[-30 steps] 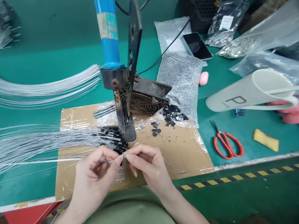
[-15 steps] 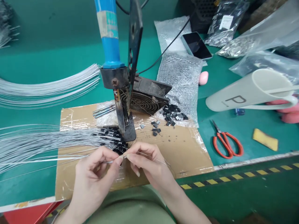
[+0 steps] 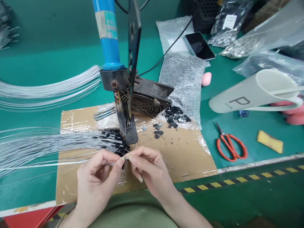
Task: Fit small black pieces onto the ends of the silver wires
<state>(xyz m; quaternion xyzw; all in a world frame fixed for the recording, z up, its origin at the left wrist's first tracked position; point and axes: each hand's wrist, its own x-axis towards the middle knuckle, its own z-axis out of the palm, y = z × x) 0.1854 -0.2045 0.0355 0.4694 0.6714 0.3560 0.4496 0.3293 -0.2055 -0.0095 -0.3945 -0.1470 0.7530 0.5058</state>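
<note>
My left hand (image 3: 98, 179) is closed, pinching thin grey-white wires (image 3: 71, 162) between thumb and forefinger. Its fingertips meet those of my right hand (image 3: 150, 164), also closed in a pinch on the wires. Fine loose strands (image 3: 163, 164) stick out past the right fingers. Whatever lies between the fingertips is too small to make out. Just behind my hands, a large bundle of wires (image 3: 47, 142) ends in many small black clips (image 3: 116, 137). Above it stands a blue-handled soldering iron (image 3: 110, 50), held upright in a dark metal stand (image 3: 132, 134).
Under my hands lies a cardboard sheet (image 3: 190, 155). A black fan (image 3: 147, 103), loose black pieces (image 3: 175, 117) and bubble wrap (image 3: 180, 76) sit behind. Red-handled scissors (image 3: 229, 145), a yellow sponge (image 3: 270, 142), a mug (image 3: 237, 96) and a phone (image 3: 199, 46) are right. More wires (image 3: 47, 91) lie left.
My hands keep nearly the same place and grip. The loose strand ends by my right hand have shifted slightly. The view has moved a little, so the iron appears slightly farther left.
</note>
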